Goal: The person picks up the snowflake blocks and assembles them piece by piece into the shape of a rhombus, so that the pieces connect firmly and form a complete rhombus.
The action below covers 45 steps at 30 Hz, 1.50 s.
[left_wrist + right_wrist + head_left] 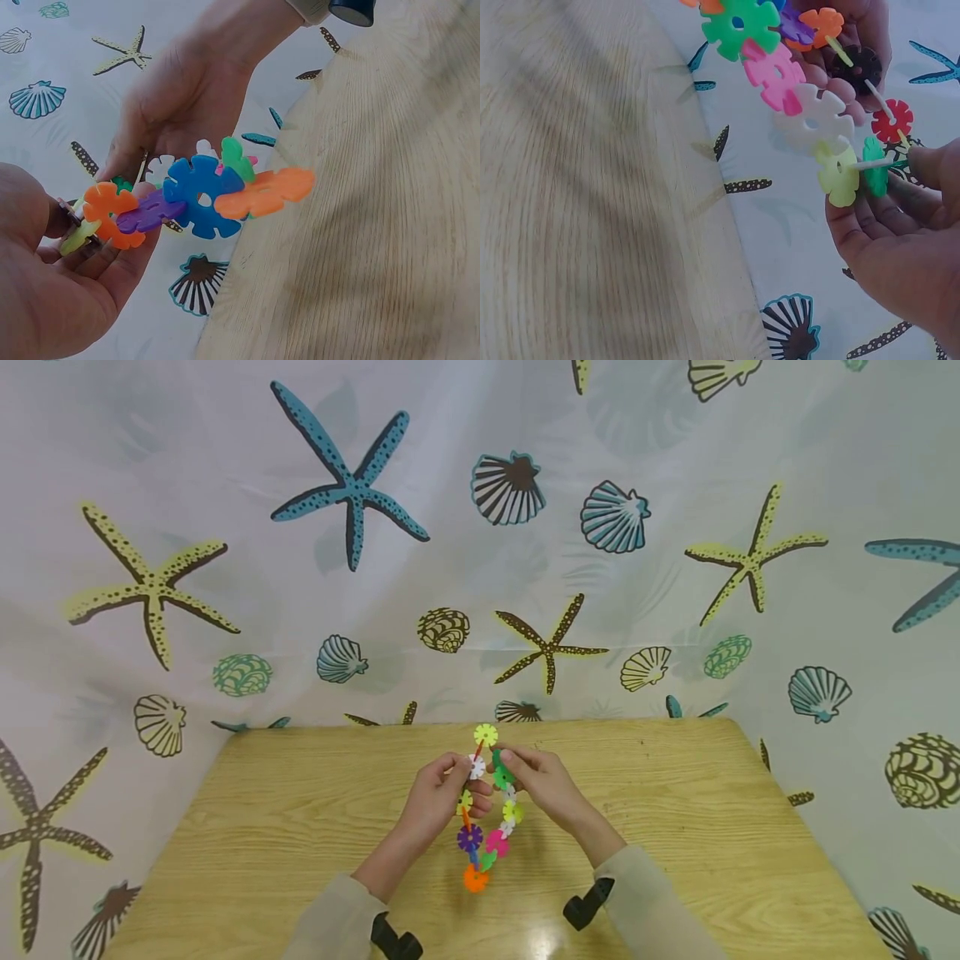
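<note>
A chain of colourful notched plastic snowflake discs hangs in a loop between both hands over the table, with an orange disc (476, 879) lowest and a yellow disc (486, 736) on top. My left hand (437, 793) pinches the loop's left side, near a white disc (477, 767) and, in the right wrist view, a black disc (857, 69). On the opposite side my right hand (549, 783) grips green discs (503, 775) between thumb and fingers. A red disc (892, 121) lies between the hands. The left wrist view shows a blue disc (196, 219) beside a purple one (152, 212).
The wooden table (300, 827) spreads beneath both hands. Behind it and along the sides hangs a pale cloth (465, 568) printed with starfish and shells. Each wrist carries a black camera (588, 903) over a light sleeve (652, 902).
</note>
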Motion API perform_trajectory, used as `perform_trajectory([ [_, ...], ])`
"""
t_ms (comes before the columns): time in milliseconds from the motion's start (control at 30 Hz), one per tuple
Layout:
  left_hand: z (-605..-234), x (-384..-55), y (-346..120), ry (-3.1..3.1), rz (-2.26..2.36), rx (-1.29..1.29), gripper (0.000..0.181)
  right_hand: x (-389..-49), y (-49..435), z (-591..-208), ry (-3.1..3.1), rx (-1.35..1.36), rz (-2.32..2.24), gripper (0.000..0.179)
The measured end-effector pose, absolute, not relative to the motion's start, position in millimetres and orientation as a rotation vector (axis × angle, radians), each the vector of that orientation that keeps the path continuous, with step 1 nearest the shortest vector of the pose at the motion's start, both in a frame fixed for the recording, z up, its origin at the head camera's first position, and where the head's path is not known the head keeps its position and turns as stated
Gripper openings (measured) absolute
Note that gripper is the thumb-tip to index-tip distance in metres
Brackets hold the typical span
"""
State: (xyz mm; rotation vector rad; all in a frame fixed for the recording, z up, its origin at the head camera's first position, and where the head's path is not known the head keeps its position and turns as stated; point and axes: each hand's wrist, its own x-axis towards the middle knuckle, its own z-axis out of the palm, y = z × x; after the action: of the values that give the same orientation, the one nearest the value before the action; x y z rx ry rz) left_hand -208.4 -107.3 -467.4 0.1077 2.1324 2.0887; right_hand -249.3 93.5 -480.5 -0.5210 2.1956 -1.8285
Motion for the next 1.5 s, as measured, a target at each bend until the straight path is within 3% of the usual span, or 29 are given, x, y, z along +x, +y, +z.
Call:
perform_trajectory([
  [933, -467.6, -206.8, -106.4, 2.184, 2.064, 0.145, 0.027, -246.9, 89.5, -473.4, 2.227, -0.648, -1.865, 0.052],
  [1133, -468.8, -206.8, -107.2, 2.203, 2.036, 0.224, 0.05, -246.2, 89.6, -473.4, 2.232, -0.642, -1.879, 0.048],
  [1500, -467.6, -207.4, -104.3, 2.238, 1.991, 0.245, 0.051, -242.5, 87.7, -473.5, 2.346, -0.619, -1.875, 0.049],
])
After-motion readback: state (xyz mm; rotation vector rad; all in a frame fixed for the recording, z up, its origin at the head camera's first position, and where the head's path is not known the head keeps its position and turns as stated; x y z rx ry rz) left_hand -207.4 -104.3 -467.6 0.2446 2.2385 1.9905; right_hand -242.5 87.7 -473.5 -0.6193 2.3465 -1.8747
